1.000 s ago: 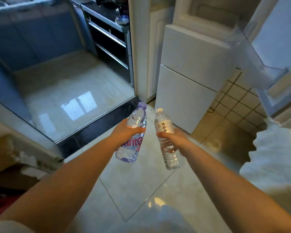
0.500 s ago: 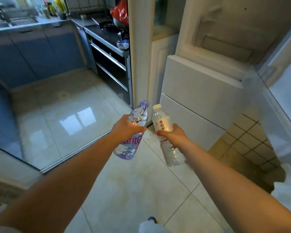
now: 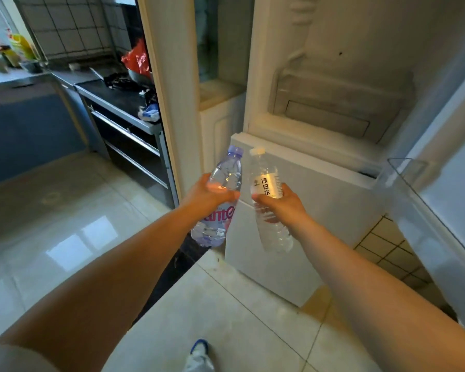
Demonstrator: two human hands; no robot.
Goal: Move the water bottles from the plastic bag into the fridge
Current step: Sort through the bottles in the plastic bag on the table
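My left hand (image 3: 207, 197) grips a clear water bottle with a purple cap and pink lettering (image 3: 222, 178) round its middle. My right hand (image 3: 277, 205) grips a second clear bottle with a white cap and a white label (image 3: 266, 183). Both bottles stand upright, side by side, held out in front of the white fridge (image 3: 293, 189). The fridge's upper compartment (image 3: 333, 98) is open, and its open door (image 3: 440, 205) with a clear shelf stands at the right. The plastic bag is out of view.
A white door frame (image 3: 169, 103) stands left of the fridge. Beyond it lies a kitchen with a black stove (image 3: 118, 95) and blue cabinets (image 3: 24, 124). My shoe (image 3: 199, 355) is on the pale tiled floor.
My view has risen and moved closer to the fridge. Both hands have lifted the bottles higher, now level with the top of the lower fridge door.
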